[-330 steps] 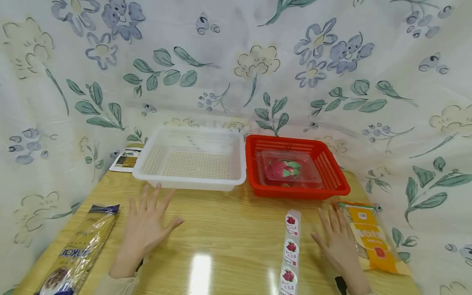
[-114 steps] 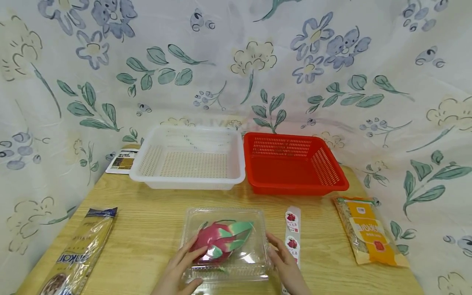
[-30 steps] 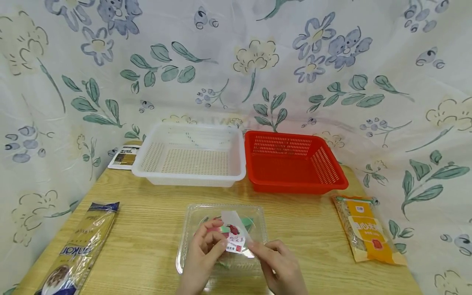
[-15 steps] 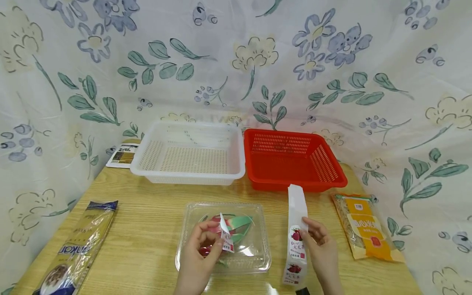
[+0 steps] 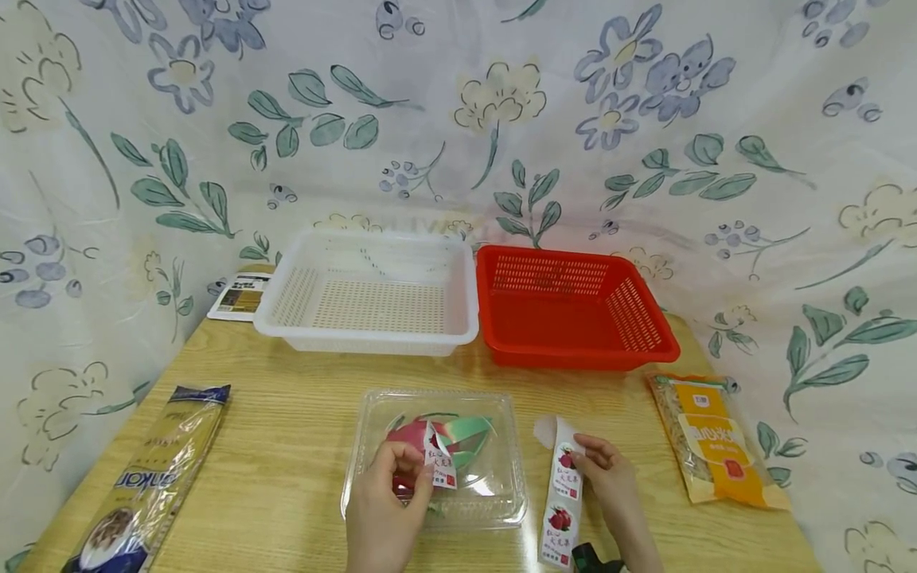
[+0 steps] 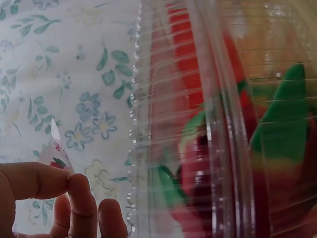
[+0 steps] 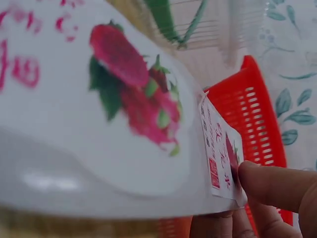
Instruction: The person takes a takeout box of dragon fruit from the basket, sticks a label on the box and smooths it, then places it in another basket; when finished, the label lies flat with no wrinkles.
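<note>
In the head view a clear plastic clamshell box [image 5: 505, 493] with a dragon fruit [image 5: 467, 434] inside sits at the front middle of the table. My left hand [image 5: 387, 501] is over the box's near left part, pinching a peeled dragon fruit sticker [image 5: 442, 468] between thumb and finger; the sticker curls upward in the left wrist view. To the right of the box, my right hand [image 5: 610, 485] pinches the edge of a sticker strip [image 5: 559, 509]. Several printed labels show on that strip, and the right wrist view has it filling much of the frame.
Behind the box stand a white basket [image 5: 372, 344] and a red basket [image 5: 580, 356], side by side. A long gold packet [image 5: 161, 469] lies at the left, an orange packet [image 5: 716, 438] at the right. A flat white packet [image 5: 239, 298] is by the white basket; patterned cloth [image 5: 458, 119] hangs behind.
The boxed dragon fruit has come from the red basket to the table front. A sticker has been peeled off into my left hand. My right hand has carried the strip right, then lowered it.
</note>
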{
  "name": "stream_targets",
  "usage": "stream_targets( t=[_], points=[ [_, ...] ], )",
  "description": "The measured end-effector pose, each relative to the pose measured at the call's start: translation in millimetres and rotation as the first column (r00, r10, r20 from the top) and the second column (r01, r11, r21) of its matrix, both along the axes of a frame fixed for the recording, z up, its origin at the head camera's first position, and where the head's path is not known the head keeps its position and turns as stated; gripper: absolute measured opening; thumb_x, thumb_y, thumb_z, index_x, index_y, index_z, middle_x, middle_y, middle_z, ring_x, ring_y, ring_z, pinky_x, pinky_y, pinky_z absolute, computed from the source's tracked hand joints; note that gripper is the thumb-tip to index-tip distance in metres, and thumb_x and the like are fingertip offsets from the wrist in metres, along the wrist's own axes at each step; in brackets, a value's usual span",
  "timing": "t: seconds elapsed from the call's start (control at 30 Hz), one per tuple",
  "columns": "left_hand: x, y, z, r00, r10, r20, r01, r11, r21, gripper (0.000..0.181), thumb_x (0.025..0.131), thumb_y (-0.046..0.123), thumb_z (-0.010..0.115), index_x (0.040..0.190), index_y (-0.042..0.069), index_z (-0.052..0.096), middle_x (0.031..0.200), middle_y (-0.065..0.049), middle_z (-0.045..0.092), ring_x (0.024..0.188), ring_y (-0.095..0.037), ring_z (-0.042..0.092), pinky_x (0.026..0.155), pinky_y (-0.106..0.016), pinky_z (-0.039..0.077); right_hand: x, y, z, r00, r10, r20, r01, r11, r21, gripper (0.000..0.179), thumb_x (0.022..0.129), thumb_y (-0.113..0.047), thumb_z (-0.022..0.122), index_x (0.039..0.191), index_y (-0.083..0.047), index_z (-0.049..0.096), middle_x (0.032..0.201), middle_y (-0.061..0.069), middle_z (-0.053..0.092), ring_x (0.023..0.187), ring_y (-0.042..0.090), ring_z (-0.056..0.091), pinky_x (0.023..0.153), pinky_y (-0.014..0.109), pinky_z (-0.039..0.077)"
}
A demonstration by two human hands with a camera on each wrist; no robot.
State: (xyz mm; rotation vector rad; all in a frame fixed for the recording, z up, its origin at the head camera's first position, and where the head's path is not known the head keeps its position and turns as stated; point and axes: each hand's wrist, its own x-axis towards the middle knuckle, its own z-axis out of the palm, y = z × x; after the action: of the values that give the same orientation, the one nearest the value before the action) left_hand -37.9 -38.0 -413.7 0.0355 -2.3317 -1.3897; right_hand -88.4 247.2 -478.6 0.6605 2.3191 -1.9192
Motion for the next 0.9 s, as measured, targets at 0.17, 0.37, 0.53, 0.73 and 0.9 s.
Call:
stream_targets(
  t=[0.17, 0.37, 0.53, 0.73, 0.9],
  points=[
    [-1.9, 0.3, -7.8, 0.998, 0.059, -0.037, -0.062, 0.993, -0.102, 0.031, 0.068, -0.002, 0.08, 0.084, 0.013, 0.058, 0.067, 0.011, 0.061, 0.06, 0.006, 0.052, 0.056, -0.019, 0.049, -1.3, 0, -9.9, 0.997, 0.071, -0.009, -0.069, 0.987, 0.146, 0.037, 0.09, -0.004, 0.063, 0.125, 0.008, 0.057, 0.093, 0.005, 0.067, 0.077, 0.004, 0.058, 0.065, 0.019, 0.05],
    [-2.9, 1.3, -11.5, 0.995, 0.096, -0.036, -0.101, 0.976, -0.193, 0.031, 0.067, 0.003, 0.081, 0.084, 0.015, 0.059, 0.066, 0.014, 0.059, 0.062, -0.001, 0.055, 0.069, -0.03, 0.04, 2.0, -8, -2.1, 0.97, 0.243, 0.009, -0.203, 0.787, 0.583, 0.026, 0.088, -0.013, 0.069, 0.111, -0.003, 0.069, 0.107, 0.02, 0.066, 0.09, 0.025, 0.062, 0.074, 0.034, 0.05],
    [-3.3, 3.0, -13.9, 0.993, 0.106, -0.048, -0.115, 0.968, -0.224, 0.031, 0.067, 0.005, 0.082, 0.084, 0.016, 0.058, 0.066, 0.015, 0.059, 0.063, -0.004, 0.056, 0.07, -0.031, 0.036, 0.1, -16, 13.4, 0.923, 0.385, 0.023, -0.273, 0.61, 0.744, 0.026, 0.084, -0.014, 0.072, 0.105, 0.0, 0.072, 0.124, 0.038, 0.055, 0.109, 0.057, 0.054, 0.089, 0.065, 0.046],
    [-4.3, 4.5, -19.1, 0.989, 0.124, -0.086, -0.142, 0.958, -0.248, 0.032, 0.065, 0.005, 0.082, 0.083, 0.017, 0.058, 0.066, 0.014, 0.059, 0.063, -0.007, 0.056, 0.066, -0.029, 0.033, -10.0, -18, 31.5, 0.859, 0.455, 0.234, -0.44, 0.424, 0.791, 0.033, 0.086, -0.027, 0.07, 0.111, -0.004, 0.071, 0.139, 0.042, 0.039, 0.113, 0.064, 0.047, 0.087, 0.07, 0.044],
    [-4.5, 4.8, -19.9, 0.985, 0.135, -0.103, -0.157, 0.954, -0.254, 0.033, 0.064, 0.006, 0.082, 0.082, 0.017, 0.058, 0.065, 0.014, 0.059, 0.063, -0.007, 0.056, 0.067, -0.029, 0.033, -13.3, -37, 67.1, 0.849, 0.516, 0.115, -0.41, 0.505, 0.759, 0.039, 0.093, -0.026, 0.063, 0.125, -0.004, 0.063, 0.144, 0.035, 0.04, 0.121, 0.059, 0.046, 0.095, 0.067, 0.043]
  ],
)
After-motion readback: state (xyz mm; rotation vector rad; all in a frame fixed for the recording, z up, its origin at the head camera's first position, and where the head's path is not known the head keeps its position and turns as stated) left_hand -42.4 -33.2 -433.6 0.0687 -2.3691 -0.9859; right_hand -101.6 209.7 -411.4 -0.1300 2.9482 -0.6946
